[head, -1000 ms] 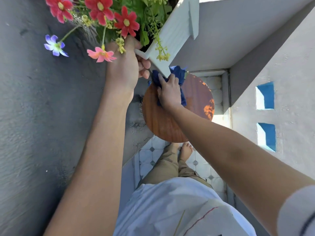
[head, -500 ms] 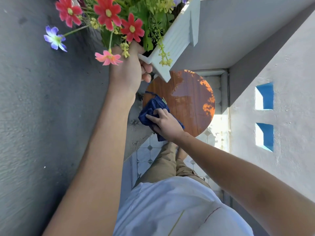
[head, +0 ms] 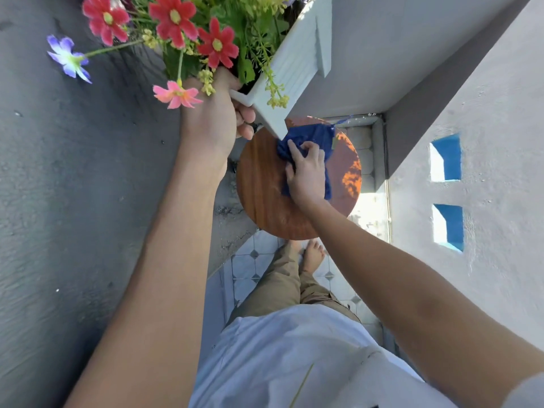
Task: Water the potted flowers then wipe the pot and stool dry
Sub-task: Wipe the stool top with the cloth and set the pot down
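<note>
My left hand (head: pixel 213 122) grips the near end of a white slatted flower pot (head: pixel 294 66) and holds it lifted above the stool. Red, pink and purple flowers (head: pixel 173 19) with green leaves spill out of the pot at the top. Below it stands a round wooden stool (head: pixel 262 187). My right hand (head: pixel 307 175) presses a crumpled blue cloth (head: pixel 312 136) flat on the far middle of the stool top, just under the pot's lower corner.
A rough grey wall (head: pixel 73 201) runs close along the left. A pale wall with two blue-edged openings (head: pixel 446 157) stands on the right. The narrow floor (head: pixel 250 269) has white tiles with dark diamonds; my bare feet (head: pixel 313 254) stand right behind the stool.
My right hand swept the blue cloth from the stool's far side to its near left edge, then back up to the far middle. The left hand kept the pot lifted.
</note>
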`<state>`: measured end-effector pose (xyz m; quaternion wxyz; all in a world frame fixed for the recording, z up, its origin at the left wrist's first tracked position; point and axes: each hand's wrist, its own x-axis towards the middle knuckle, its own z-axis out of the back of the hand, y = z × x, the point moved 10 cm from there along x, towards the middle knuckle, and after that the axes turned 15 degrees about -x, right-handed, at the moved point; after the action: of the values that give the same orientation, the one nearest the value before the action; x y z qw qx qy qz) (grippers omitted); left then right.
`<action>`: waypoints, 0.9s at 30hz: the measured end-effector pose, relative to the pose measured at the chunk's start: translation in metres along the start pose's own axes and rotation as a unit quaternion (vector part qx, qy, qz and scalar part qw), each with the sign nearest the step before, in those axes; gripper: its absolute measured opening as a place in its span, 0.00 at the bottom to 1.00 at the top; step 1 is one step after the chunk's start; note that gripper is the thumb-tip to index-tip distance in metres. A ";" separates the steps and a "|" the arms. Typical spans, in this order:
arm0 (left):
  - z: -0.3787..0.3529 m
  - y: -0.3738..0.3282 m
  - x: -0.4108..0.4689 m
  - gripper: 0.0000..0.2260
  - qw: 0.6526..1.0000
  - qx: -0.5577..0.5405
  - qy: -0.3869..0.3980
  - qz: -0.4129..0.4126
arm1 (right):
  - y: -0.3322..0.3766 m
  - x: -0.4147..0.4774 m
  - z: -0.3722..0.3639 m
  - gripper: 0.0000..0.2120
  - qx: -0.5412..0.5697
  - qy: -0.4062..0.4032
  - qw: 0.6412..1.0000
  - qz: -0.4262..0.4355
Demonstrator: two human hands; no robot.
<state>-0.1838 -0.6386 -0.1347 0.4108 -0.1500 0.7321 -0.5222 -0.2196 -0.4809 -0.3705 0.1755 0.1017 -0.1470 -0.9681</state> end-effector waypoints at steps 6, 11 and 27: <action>0.004 0.004 0.003 0.14 1.000 -0.003 -0.005 -0.003 | 0.081 -0.110 -0.039 0.23 0.020 0.079 0.983 0.167; 0.008 0.009 0.007 0.12 1.000 0.010 -0.014 0.003 | 0.056 -0.170 -0.041 0.23 0.015 0.115 0.974 0.197; 0.005 0.011 0.005 0.14 1.000 0.010 -0.005 0.008 | -0.102 -0.073 0.022 0.20 0.043 0.038 0.997 -0.041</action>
<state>-0.1804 -0.6403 -0.1471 0.4202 -0.1430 0.7258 -0.5256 -0.1899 -0.3573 -0.3718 0.1363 0.1523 -0.1775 -0.9627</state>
